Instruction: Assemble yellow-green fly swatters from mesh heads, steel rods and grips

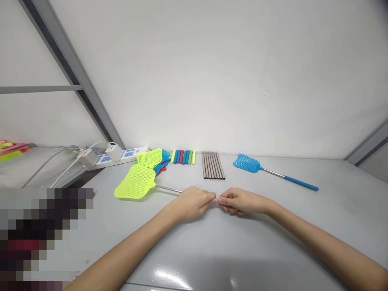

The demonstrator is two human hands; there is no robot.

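My left hand (pixel 195 202) is closed around the metal rod (pixel 168 189) of a yellow-green fly swatter. Its perforated head (pixel 136 182) points left, just above the grey table. Fingertips of my right hand (pixel 239 201) are pinched together and meet the left fingertips at the rod's far end. Whatever lies between the right fingers is hidden. Behind my hands lies a row of metal tubes (pixel 213 165). Left of them are colored handle grips (pixel 183 157) in yellow, blue, red and green. A pile of loose swatter heads (pixel 150 158) in yellow, blue and red sits farther left.
A blue fly swatter (pixel 247 163) with a blue handle lies at the right. A white power strip (pixel 129 153) with plugged-in chargers and cables stands along the back left. The white wall (pixel 212 81) rises behind the table (pixel 273 250). A blurred-out area covers the lower left.
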